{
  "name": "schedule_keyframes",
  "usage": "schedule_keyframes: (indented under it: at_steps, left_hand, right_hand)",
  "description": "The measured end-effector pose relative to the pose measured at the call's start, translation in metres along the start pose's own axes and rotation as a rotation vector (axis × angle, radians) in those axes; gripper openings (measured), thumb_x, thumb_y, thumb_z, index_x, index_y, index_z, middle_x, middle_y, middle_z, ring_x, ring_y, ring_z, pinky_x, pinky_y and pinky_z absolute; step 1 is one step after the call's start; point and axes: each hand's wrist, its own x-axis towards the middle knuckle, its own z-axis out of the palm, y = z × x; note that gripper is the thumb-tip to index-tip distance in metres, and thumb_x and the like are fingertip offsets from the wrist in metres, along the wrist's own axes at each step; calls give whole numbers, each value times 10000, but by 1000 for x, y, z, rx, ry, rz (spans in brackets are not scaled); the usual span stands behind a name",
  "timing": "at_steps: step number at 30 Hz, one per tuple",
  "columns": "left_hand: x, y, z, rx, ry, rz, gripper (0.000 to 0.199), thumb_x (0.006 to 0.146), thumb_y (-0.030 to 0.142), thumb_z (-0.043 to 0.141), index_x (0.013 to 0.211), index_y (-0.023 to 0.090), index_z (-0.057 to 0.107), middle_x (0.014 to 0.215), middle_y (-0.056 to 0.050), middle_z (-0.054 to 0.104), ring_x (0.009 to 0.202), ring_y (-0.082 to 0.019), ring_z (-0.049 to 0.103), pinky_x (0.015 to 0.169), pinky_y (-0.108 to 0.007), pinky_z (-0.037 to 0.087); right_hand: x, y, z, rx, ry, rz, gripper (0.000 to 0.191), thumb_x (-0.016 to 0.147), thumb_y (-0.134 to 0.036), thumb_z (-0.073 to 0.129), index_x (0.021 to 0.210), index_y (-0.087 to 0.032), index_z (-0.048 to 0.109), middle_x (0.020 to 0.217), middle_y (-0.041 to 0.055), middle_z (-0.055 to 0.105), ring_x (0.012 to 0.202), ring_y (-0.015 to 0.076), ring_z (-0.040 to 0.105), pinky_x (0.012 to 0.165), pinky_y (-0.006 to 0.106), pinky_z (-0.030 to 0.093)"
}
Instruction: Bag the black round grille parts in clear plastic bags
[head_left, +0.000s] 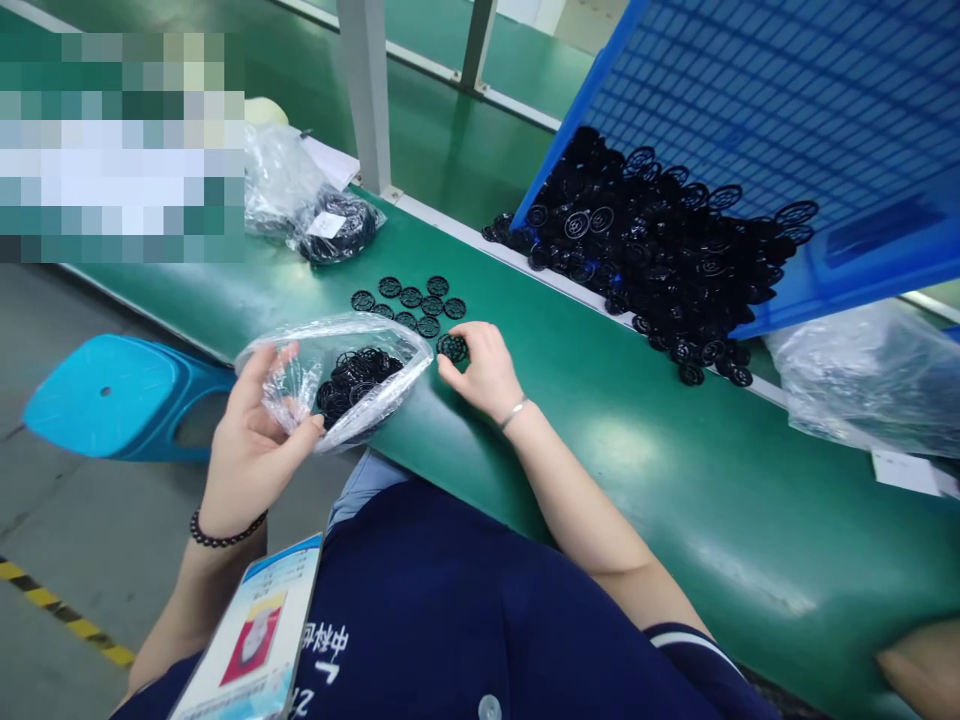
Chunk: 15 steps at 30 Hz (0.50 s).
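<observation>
My left hand grips the near-left rim of a clear plastic bag, keeping its mouth spread. Inside the bag lies a heap of black round openwork plastic discs. Just right of the bag's mouth, my right hand pinches a black disc between thumb and fingers, close to the table surface. Several more loose discs lie flat on the green table beyond the bag.
A tilted blue crate spills a big pile of black discs at the right. Filled bags sit at the back left, another plastic bag at the right. A blue stool stands left. Another person's arm shows lower right.
</observation>
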Motion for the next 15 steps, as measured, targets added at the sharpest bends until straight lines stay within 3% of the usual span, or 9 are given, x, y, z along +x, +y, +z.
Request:
schedule_keyframes:
  at_steps: [3, 6, 8, 10, 13, 15]
  left_hand:
    - [0, 5, 4, -32, -99, -14, 780, 732, 267, 786, 1425, 315, 430, 1487, -130, 438, 637, -57, 492, 538, -180, 518]
    - [0, 7, 4, -23, -133, -16, 782, 741, 282, 775, 1436, 297, 416, 1469, -131, 457, 744, -105, 575, 606, -215, 558]
    - [-2, 6, 0, 6, -93, -19, 779, 735, 296, 779, 1430, 281, 428, 1438, -122, 491, 892, -161, 613, 685, -239, 574]
    - [-5, 4, -5, 30, -39, -16, 787, 718, 299, 793, 1422, 276, 443, 1418, -120, 510, 871, -158, 612, 663, -228, 569]
    - [-8, -2, -13, 19, 21, -1, 794, 714, 289, 799, 1425, 281, 446, 1432, -139, 493, 682, -94, 537, 557, -207, 541]
    - [-9, -6, -17, -20, 27, 0, 783, 727, 272, 790, 1428, 292, 443, 1456, -144, 464, 643, -74, 496, 539, -204, 535]
  right_hand:
    - [0, -33, -22, 99, 217, -115, 333, 899, -378, 533, 1194, -227, 497, 1122, 117, 590, 1076, 277, 535, 897, 483, 470]
    - [6, -68, -26, 123, 75, -353, 354, 931, -456, 515, 1215, -246, 512, 1156, 103, 592, 1114, 254, 535, 927, 458, 463]
    - [12, -73, -19, 106, -23, -425, 369, 936, -486, 511, 1199, -228, 542, 1179, 111, 599, 1131, 246, 533, 936, 434, 464]
    - [18, -58, -8, 74, -6, -350, 341, 953, -457, 483, 1178, -213, 565, 1187, 123, 606, 1143, 252, 530, 958, 448, 453]
    - [28, -11, 8, -26, 57, -109, 274, 961, -317, 437, 1146, -185, 590, 1182, 152, 611, 1154, 275, 521, 1003, 494, 418]
    - [32, 21, 16, -119, -16, 19, 273, 922, -259, 479, 1141, -150, 600, 1264, 193, 572, 1209, 308, 476, 1027, 520, 396]
